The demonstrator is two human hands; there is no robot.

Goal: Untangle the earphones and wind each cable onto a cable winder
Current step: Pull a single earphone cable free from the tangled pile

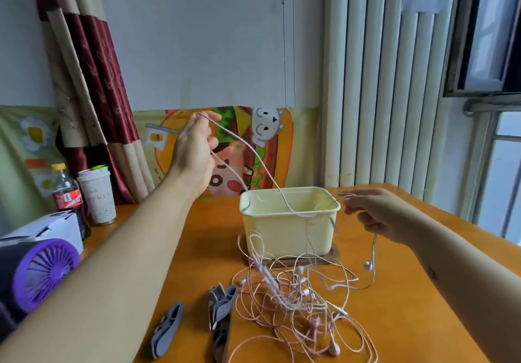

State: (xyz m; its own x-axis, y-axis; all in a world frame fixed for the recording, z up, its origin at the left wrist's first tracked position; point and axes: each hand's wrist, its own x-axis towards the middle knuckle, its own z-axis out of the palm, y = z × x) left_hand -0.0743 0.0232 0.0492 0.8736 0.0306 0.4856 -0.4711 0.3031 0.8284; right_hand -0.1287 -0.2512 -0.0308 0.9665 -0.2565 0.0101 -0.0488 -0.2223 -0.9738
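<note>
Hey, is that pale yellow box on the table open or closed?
Open. The pale yellow box has no lid; its inner walls show, and the earphone cable pinched by the left hand reaches its front rim.

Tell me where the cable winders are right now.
In the head view the grey cable winders lie low on the orange table, just left of the tangled earphones and nearer the person than the cream box.

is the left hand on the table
No, the left hand is raised, holding a cable that runs down to the cream box.
</note>
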